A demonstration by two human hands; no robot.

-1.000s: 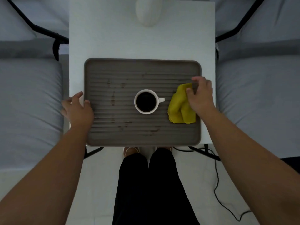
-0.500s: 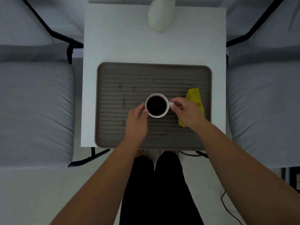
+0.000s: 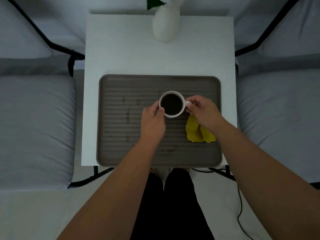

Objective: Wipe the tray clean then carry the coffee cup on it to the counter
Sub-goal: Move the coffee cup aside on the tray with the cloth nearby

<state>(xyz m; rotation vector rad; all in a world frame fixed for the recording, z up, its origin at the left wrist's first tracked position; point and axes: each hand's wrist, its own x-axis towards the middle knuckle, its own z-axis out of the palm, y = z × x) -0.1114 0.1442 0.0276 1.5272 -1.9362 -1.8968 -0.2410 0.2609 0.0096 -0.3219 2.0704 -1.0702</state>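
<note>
A brown ribbed tray [image 3: 121, 158] lies on the near half of a small white table [image 3: 121, 54], with dark coffee spots on its left and front parts. A white coffee cup [image 3: 171, 104] full of dark coffee is over the tray's middle, toward the back. My left hand [image 3: 152, 121] cups the cup's left side. My right hand [image 3: 201, 111] pinches the cup's handle on the right. A crumpled yellow cloth [image 3: 197, 132] lies loose on the tray under my right wrist.
A white vase [image 3: 165, 23] with green leaves stands at the table's far edge. Grey cushioned chairs with black frames flank the table, one at the left [image 3: 34, 127] and one at the right [image 3: 280, 115]. A black cable [image 3: 239, 212] trails on the floor at the right.
My right hand let go of the yellow cloth and took the cup's handle. My left hand left the tray's left rim and closed on the cup. The cup now sits farther back over the tray.
</note>
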